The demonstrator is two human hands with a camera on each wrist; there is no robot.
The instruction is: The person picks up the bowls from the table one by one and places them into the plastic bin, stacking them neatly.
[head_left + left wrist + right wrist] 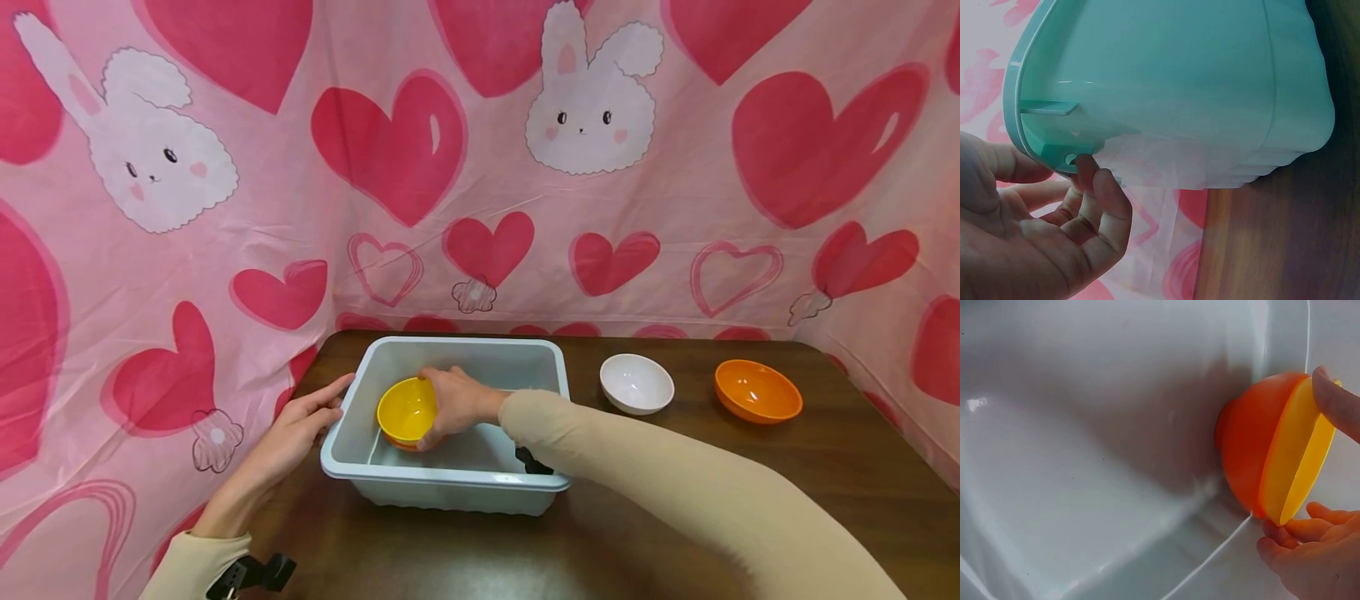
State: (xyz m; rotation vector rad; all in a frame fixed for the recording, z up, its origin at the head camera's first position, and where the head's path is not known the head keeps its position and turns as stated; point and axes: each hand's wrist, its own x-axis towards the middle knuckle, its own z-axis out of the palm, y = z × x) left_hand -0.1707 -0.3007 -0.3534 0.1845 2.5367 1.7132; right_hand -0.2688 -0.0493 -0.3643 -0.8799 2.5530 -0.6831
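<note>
Inside a light grey-blue plastic basin (450, 476), a yellow bowl (405, 407) sits nested in an orange bowl (1254, 440), toward the basin's left side. My right hand (459, 403) grips the yellow bowl at its rim, thumb on one side and fingers on the opposite side in the right wrist view. The orange bowl's base is close to the basin floor. At the basin's left end, my left hand (303, 423) holds the rim; the left wrist view has its thumb at the edge and its fingers curled beneath, by a small hole.
To the right of the basin, a white bowl (637, 384) and another orange bowl (757, 392) stand upright on the dark wooden table (675, 517). A pink cloth (495, 192) with hearts and rabbits hangs behind the table and along both sides.
</note>
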